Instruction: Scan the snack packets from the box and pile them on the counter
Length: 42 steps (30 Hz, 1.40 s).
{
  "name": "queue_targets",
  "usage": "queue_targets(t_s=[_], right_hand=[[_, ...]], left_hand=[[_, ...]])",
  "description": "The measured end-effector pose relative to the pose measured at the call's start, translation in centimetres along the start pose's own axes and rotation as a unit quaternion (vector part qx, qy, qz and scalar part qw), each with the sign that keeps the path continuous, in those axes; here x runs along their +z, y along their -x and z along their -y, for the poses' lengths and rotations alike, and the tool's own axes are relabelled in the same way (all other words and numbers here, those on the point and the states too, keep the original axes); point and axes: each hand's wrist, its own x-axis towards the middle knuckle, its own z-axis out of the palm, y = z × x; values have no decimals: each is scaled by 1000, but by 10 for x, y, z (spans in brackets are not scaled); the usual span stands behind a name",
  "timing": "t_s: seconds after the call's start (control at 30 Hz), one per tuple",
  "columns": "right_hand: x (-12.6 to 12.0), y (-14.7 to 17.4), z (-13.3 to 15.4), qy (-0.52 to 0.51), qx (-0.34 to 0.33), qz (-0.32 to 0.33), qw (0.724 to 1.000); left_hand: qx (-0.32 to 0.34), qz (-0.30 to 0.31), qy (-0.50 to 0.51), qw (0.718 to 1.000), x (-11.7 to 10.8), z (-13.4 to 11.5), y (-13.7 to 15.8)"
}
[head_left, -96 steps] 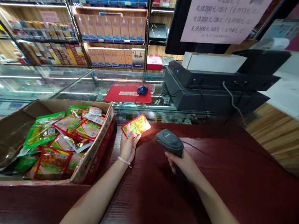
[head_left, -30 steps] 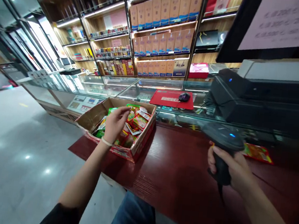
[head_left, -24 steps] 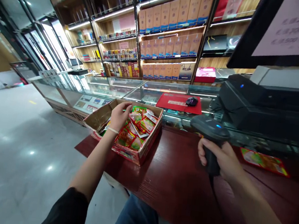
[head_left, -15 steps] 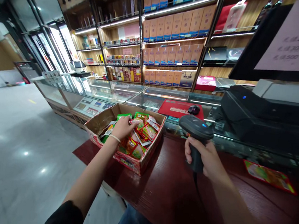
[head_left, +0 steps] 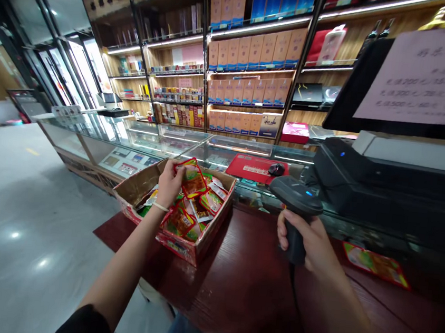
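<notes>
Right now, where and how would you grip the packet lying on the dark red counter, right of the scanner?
Probably pinch the packet by its right end, coming from the right and low: it lies flat, and the right hand, holding the scanner, is on its left.

Shop interior. Glossy grey floor (head_left: 25, 183) at left, bright reflected spots (head_left: 42, 263) on it. Glass-topped counter (head_left: 157, 141) runs in front of wood-backed shelving (head_left: 327, 78), lit by white strip lights (head_left: 261, 29). Far left, tall panes (head_left: 96, 66) glaring white. Dark red desktop (head_left: 244, 264), foreground.
</notes>
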Motion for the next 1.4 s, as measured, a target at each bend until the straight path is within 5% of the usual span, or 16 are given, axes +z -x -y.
queue_targets(t_s=[0.13, 0.27, 0.4, 0.57, 0.73, 0.87, 1.13, 1.3, 1.4], right_hand=[[-8, 4, 6, 11, -22, 2, 1000], [-17, 7, 12, 3, -30, -15, 999], [-27, 10, 20, 4, -48, -39, 998], [-47, 18, 27, 21, -72, -85, 994], [-81, 38, 12, 70, -20, -124, 990], [-107, 53, -11, 110, 46, -122, 985], [-125, 58, -59, 167, 137, -154, 964], [-128, 62, -68, 193, 138, -127, 963], [-128, 63, -69, 201, 137, -120, 963]], left_hand=[[-76, -18, 118, 990, 12, -18, -5], [-180, 9, 319, 931, 31, -63, 2], [-211, 14, 449, 868, 58, -125, 31], [-235, 79, 476, 844, 114, -165, 84], [-318, 127, 522, 781, 175, -144, 133], [-368, 158, 561, 725, 203, -114, 159], [-450, 170, 578, 659, 223, -67, 180], [-463, 194, 627, 595, 223, -65, 174], [-470, 186, 637, 582, 222, -67, 172]])
